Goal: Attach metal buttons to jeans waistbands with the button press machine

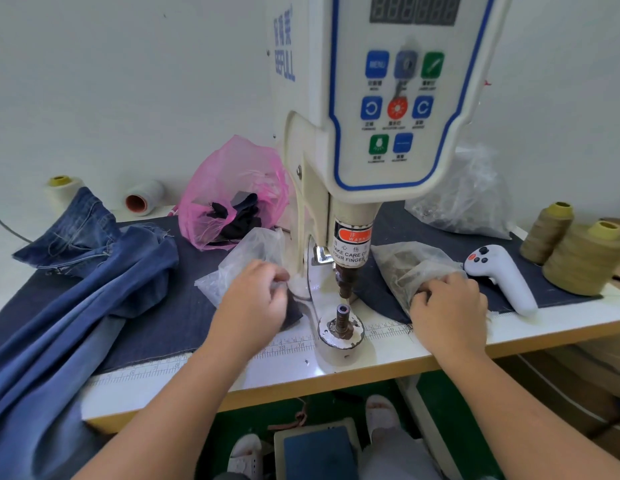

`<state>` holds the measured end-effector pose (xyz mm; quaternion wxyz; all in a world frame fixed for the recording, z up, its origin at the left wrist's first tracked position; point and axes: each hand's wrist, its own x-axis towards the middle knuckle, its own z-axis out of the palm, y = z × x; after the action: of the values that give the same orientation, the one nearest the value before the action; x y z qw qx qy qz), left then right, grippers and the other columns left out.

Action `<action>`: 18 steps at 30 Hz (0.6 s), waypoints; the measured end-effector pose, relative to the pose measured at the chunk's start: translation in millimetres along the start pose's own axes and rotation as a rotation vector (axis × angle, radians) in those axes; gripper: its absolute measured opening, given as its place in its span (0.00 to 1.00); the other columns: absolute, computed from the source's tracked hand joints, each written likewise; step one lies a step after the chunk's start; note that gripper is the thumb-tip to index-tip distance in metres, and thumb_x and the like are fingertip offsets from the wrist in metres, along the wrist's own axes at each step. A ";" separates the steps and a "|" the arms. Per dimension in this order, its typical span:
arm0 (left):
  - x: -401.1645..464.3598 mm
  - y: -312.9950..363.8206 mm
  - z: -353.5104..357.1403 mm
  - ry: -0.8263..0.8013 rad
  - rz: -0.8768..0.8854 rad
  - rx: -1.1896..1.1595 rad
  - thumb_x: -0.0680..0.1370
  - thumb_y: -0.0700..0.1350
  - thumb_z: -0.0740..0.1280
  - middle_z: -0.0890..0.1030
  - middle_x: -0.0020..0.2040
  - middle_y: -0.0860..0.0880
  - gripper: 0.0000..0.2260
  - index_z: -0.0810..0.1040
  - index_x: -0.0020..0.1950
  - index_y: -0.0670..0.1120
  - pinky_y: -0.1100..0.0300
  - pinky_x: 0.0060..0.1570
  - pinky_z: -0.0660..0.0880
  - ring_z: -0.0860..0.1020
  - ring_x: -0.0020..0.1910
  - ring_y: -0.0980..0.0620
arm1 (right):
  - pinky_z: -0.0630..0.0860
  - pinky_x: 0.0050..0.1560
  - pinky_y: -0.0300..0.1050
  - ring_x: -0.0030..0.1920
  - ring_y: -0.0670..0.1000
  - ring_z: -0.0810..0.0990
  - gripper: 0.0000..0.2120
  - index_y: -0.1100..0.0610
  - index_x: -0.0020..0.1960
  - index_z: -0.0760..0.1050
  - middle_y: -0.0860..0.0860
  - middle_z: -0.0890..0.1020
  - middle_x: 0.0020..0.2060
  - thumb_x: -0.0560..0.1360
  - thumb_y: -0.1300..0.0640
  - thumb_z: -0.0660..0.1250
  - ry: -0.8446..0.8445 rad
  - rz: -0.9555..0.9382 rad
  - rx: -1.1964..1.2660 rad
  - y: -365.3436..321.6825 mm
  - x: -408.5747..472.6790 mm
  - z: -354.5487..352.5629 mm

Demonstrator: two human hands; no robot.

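White tabletop (388, 355), half covered by dark denim cloth, carries the button press machine (370, 140), its vertical punch (346, 278) aimed straight down at the lower die (343, 320). One pair of jeans (76, 306) lies at the left, its length running toward the near edge. Left hand (256, 296) has fingers curled into one clear bag (246, 261); right hand (447, 303) pinches inside a second clear bag (405, 268). Four thread cones stand behind, two on each side.

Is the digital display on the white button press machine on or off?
Off: the digital display on the white button press machine shows only dim, unlit segments.
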<state>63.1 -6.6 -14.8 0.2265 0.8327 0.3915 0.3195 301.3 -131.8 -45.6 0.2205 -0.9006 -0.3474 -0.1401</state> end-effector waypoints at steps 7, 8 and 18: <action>15.0 -49.9 -0.1 0.120 -0.185 0.441 0.80 0.41 0.62 0.78 0.57 0.43 0.12 0.79 0.61 0.44 0.47 0.53 0.68 0.72 0.55 0.40 | 0.67 0.51 0.48 0.49 0.53 0.68 0.11 0.58 0.46 0.80 0.52 0.73 0.49 0.79 0.58 0.60 -0.025 0.028 -0.004 -0.1 2.6 2.6; 14.2 -51.9 0.9 0.128 -0.189 0.441 0.80 0.41 0.62 0.78 0.57 0.44 0.11 0.80 0.60 0.44 0.47 0.53 0.68 0.72 0.55 0.40 | 0.67 0.50 0.47 0.48 0.52 0.67 0.12 0.57 0.45 0.80 0.52 0.72 0.47 0.79 0.55 0.60 -0.016 0.034 0.005 -0.5 2.5 3.0; 14.8 -55.3 3.7 0.106 -0.178 0.460 0.81 0.44 0.60 0.76 0.57 0.46 0.12 0.80 0.59 0.46 0.49 0.53 0.69 0.71 0.55 0.44 | 0.75 0.49 0.49 0.49 0.56 0.77 0.07 0.56 0.52 0.78 0.55 0.79 0.50 0.77 0.58 0.62 -0.275 0.095 -0.036 -6.5 20.6 -14.2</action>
<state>44.9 37.3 -46.9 0.0375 0.8067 0.5369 0.2442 310.3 -122.9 -23.0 0.1611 -0.9305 -0.3287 -0.0109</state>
